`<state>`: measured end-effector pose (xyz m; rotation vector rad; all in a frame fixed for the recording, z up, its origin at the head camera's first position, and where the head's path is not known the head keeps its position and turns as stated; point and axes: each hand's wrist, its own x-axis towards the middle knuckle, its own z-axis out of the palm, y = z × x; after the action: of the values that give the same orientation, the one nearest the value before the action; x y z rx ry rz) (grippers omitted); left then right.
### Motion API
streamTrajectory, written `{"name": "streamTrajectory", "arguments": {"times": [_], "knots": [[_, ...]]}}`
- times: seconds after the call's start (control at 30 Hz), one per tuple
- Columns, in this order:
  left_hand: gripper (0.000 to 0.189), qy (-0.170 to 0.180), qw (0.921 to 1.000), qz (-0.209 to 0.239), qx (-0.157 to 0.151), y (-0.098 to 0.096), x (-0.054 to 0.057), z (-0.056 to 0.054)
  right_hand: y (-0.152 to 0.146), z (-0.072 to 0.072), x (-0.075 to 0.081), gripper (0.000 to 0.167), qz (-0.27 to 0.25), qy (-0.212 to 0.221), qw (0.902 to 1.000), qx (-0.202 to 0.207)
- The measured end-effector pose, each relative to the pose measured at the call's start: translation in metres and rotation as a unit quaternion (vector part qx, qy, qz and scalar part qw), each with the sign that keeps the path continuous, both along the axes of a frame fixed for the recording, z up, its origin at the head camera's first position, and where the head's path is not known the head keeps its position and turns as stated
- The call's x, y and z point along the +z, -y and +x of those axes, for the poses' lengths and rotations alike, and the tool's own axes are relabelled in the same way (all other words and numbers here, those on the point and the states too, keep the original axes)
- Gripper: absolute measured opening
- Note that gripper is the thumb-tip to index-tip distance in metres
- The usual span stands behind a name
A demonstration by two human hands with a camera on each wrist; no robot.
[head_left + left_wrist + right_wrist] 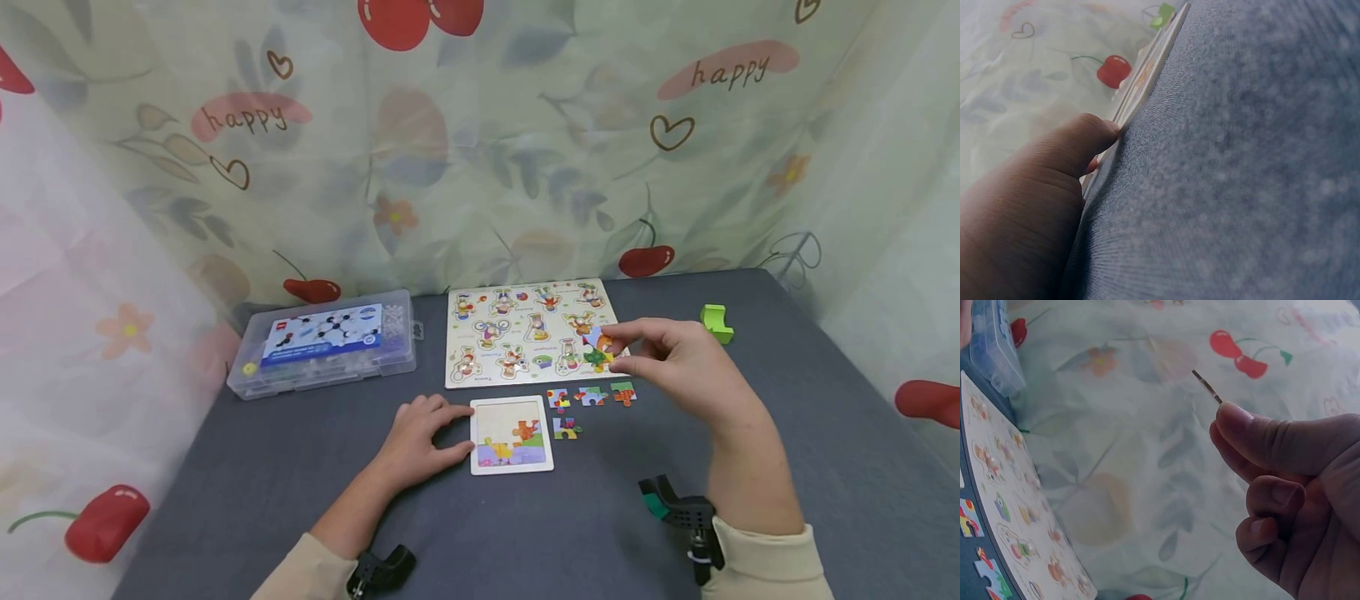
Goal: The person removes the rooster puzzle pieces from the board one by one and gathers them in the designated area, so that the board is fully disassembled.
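My right hand [686, 367] is raised over the right end of the animal board. It pinches a colourful jigsaw piece [595, 350] between thumb and index finger, and the right wrist view catches this piece edge-on. My left hand [423, 437] rests on the table, thumb and index fingertips apart and touching the left edge of a small white-framed puzzle tray [474, 446]. Joined pieces [517, 450] fill the tray's bottom and part of its right side; pale backing shows elsewhere. Several loose jigsaw pieces [592, 396] lie to the tray's right. In the left wrist view the thumb [1079, 144] meets the tray's edge.
Behind the tray lies a white board [517, 333] with animal figures. A clear plastic case [397, 354] with a blue-and-white label stands at the back left. A green curved block [716, 323] sits at the back right. A printed curtain [487, 192] hangs behind the table.
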<state>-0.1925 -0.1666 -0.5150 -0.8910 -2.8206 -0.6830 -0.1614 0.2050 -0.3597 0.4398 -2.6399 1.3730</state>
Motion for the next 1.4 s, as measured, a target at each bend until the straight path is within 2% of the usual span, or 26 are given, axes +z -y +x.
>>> {"name": "streamTrajectory", "arguments": {"times": [0.27,0.5,0.77,1.03,1.3,1.4], "knots": [[0.047,-0.003,1.0,0.003,-0.001,0.001,-0.001,0.0,-0.02,-0.003,-0.005,0.035,0.021,0.042,0.9989,-0.005],[0.047,-0.005,1.0,0.003,-0.002,0.001,-0.003,-0.001,-0.035,-0.009,-0.014,0.035,0.034,0.11,0.9933,0.015],[0.048,-0.004,1.0,0.0,-0.001,0.001,-0.003,-0.001,-0.047,-0.026,-0.042,0.037,0.038,0.173,0.9839,0.026],[0.047,-0.003,1.0,0.0,0.0,0.0,-0.002,-0.001,-0.045,-0.041,-0.07,0.037,0.05,0.241,0.9679,0.05],[0.047,-0.002,1.0,0.0,0.001,0.0,-0.002,-0.001,-0.034,-0.048,-0.085,0.036,0.055,0.284,0.9534,0.086],[0.046,-0.001,1.0,0.003,0.0,0.0,-0.001,-0.001,-0.028,-0.049,-0.089,0.036,0.064,0.301,0.9476,0.087]]}}
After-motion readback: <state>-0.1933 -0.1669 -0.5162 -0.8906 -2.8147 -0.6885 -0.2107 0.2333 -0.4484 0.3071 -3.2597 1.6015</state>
